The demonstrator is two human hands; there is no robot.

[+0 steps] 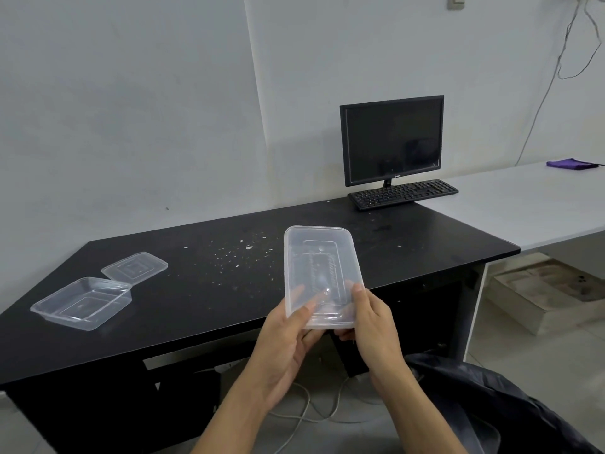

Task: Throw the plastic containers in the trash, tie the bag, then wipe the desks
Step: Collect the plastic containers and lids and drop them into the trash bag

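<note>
A clear rectangular plastic container (322, 273) is held above the front edge of the black desk (196, 290), its lid side facing me. My left hand (288, 335) grips its near left corner and my right hand (370, 326) grips its near right corner. A second clear container (83, 303) lies open on the desk's left end, with its loose lid (135, 267) just behind it. White crumbs (235, 257) are scattered over the desk's middle. A black trash bag (484, 404) gapes at the lower right, below my right forearm.
A black monitor (392, 139) and keyboard (403, 194) stand at the desk's back right. A white desk (523, 204) adjoins on the right with a purple cloth (571, 164) at its far end. Cables (314, 411) lie on the floor under the desk.
</note>
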